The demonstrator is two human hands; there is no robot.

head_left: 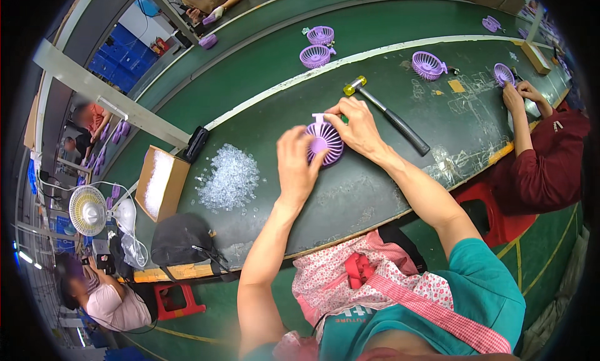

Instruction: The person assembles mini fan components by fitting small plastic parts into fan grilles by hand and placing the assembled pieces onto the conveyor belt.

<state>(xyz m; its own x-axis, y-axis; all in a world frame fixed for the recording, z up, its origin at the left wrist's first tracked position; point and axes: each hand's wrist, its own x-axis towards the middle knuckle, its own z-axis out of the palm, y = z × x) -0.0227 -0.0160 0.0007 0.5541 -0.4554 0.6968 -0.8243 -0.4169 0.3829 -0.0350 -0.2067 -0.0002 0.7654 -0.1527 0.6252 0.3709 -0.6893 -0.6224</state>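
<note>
Right hand (356, 126) is pinching the purple fan cage (330, 142) near its top tab (319, 118) at the desk (356, 198); left hand (295, 167) is blurring by its side, can't tell if it's gripping.

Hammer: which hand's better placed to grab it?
Likely the right hand: the hammer lies close to it, while the left hand is farther off, at the purple slatted part.
</note>
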